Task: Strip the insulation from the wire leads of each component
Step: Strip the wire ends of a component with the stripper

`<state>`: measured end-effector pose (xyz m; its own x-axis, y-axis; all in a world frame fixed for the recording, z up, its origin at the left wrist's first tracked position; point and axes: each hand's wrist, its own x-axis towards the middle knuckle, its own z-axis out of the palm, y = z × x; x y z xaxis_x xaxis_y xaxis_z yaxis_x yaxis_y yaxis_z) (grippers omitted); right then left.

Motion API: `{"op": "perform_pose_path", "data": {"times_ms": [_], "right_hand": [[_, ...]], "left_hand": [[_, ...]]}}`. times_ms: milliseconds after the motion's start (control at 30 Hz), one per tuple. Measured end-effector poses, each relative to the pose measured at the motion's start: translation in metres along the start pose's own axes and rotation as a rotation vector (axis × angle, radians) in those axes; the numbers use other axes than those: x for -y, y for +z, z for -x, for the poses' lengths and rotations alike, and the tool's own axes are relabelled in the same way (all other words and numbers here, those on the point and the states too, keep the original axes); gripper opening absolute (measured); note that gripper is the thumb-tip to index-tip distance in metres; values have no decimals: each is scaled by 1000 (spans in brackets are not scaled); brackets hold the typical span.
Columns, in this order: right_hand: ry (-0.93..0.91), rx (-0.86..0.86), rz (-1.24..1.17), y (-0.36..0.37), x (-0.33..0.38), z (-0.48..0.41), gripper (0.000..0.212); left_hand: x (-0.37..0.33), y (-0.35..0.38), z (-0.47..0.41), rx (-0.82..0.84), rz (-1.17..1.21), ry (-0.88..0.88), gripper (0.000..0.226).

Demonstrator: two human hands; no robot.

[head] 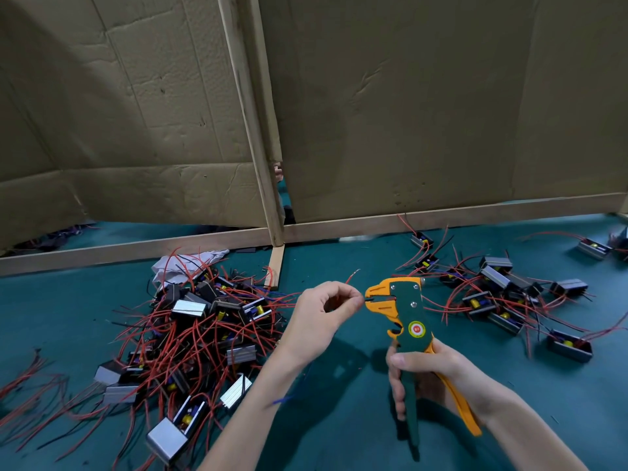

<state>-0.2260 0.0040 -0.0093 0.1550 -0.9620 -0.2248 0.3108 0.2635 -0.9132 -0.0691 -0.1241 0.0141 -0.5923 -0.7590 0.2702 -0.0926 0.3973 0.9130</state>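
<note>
Two hands meet at centre: the left hand [323, 312] pinches a thin lead [369, 300] between thumb and fingertips. The lead's tip is set in the orange jaws of a green-and-orange wire stripper [407, 311], and the right hand [435, 368] grips its handles, fingers curled round them. Left of the hands lies a tangled pile of components [204, 321] with red wires; scattered components [489, 294] lie to the right. All rest on a teal table [339, 419], with cardboard panels [407, 113] standing on the far side.

Small assembly workshop: teal mat [61, 311], cardboard partitions [424, 113] on wooden battens [136, 249], heaps of red-wired components [197, 328].
</note>
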Motion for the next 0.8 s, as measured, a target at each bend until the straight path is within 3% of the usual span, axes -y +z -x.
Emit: {"op": "perform_pose_path", "data": {"times_ms": [167,300,467,667,800], "right_hand": [[-3,-113,7,12,-4,-1,30],[-24,-285,30,22,-16,-11,41],[-34,-21,-206,16,-8,-9,34],[-55,62,-145,4,-2,-3,39],[-40,22,-92,1,1,-1,41]], "left_hand": [[1,-6,-1,30,53,-29,18],[7,-1,-2,-3,-35,-77,22],[4,0,-1,-44,-41,-99,22],[-7,2,3,-67,-97,-54,14],[-17,0,7,-38,-110,-37,17]]}}
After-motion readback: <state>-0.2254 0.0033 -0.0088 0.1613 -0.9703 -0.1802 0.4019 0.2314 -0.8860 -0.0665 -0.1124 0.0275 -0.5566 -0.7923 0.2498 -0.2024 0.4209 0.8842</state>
